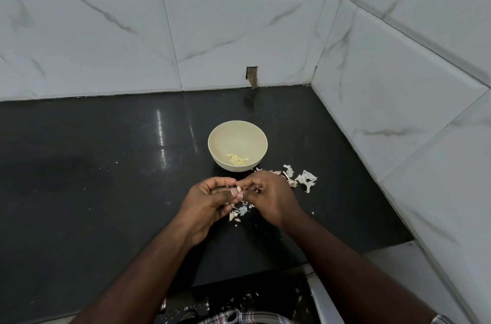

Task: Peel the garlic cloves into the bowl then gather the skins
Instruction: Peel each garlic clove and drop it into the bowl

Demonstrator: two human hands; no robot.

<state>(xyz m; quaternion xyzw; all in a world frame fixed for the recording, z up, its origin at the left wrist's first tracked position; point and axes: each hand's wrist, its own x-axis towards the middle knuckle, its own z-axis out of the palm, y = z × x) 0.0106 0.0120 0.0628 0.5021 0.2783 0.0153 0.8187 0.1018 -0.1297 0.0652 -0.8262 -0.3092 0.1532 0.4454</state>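
Both my hands meet just below the middle of the frame, above the glossy black stone table (pixel 106 164). My left hand (pixel 210 204) has its fingers curled, with the thumb and fingertips pinching a small pale garlic clove (pixel 239 188). My right hand (pixel 268 199) comes in from the other side, its fingers bent and pinching at the same clove, so the clove sits caught between the two hands where they touch. How much skin is left on it I cannot tell; it is too small and partly hidden by my fingers.

Directly above my hands, near the middle of the frame, stands the round cream-coloured bowl (pixel 220 137) on the table. A small heap of peeled yellowish garlic cloves (pixel 238 160) lies at the bottom of it, toward its near side.

Loose white papery garlic skins (pixel 305 179) lie on the table to the right of the bowl and just beside my right hand, the largest piece curled and crumpled. A second scatter of small skin scraps (pixel 239 211) lies on the table under and between my hands. More pale flakes (pixel 231 299) show at the bottom of the frame, below the table's near edge, next to a bit of checked cloth (pixel 239 318).

White marble-patterned wall tiles (pixel 239 31) fill the top of the frame and run down the right side, meeting at a corner right of centre. A small dark rectangular hole (pixel 252 76) sits in the tiles just above the table, straight above the bowl.
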